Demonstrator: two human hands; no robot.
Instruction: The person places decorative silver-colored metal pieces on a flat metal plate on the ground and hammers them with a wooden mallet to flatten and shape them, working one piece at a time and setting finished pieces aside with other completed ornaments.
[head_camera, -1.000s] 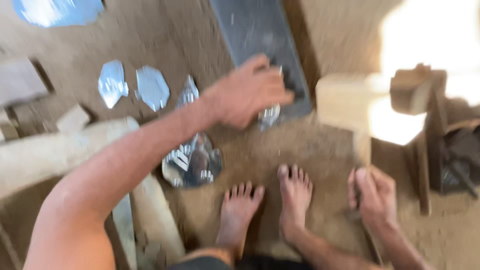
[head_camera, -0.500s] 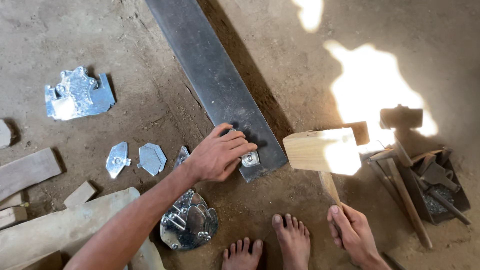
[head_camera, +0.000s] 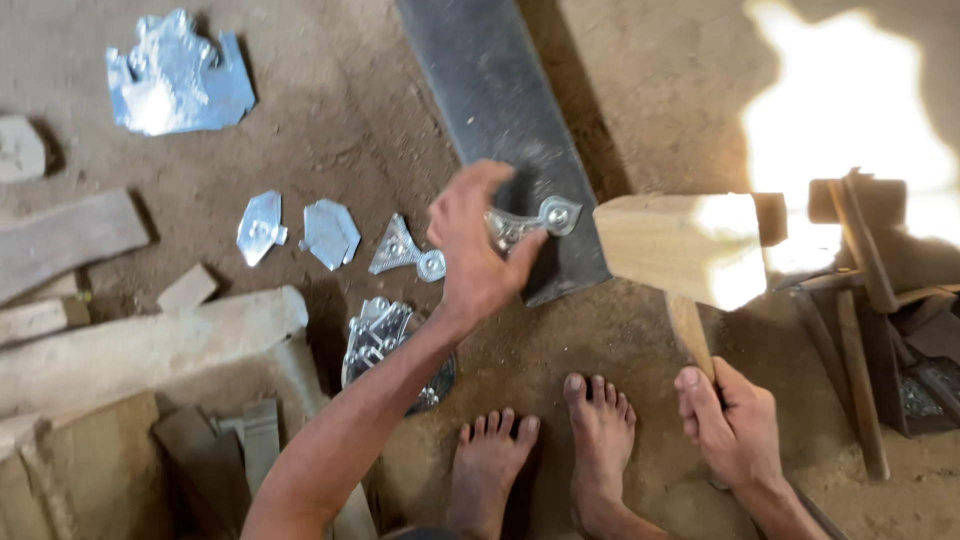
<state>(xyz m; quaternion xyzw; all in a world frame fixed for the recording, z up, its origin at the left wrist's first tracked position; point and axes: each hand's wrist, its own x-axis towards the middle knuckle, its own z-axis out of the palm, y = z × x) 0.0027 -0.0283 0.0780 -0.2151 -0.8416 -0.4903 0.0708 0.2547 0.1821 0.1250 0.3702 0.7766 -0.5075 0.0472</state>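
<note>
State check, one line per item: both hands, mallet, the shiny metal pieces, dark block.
left hand: pinching embossed metal strip over the block's end
right hand: gripping wooden mallet, head raised
dark block: lying flat
cut metal pieces: loose on the ground

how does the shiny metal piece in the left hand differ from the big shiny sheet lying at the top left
The metal piece in the left hand is small and narrow, with a rounded tip, and is held at the end of the dark slab. The big sheet is far larger and broad, with a jagged cut outline, and lies untouched on the dirt floor. Both are thin, bright silvery metal.
</note>
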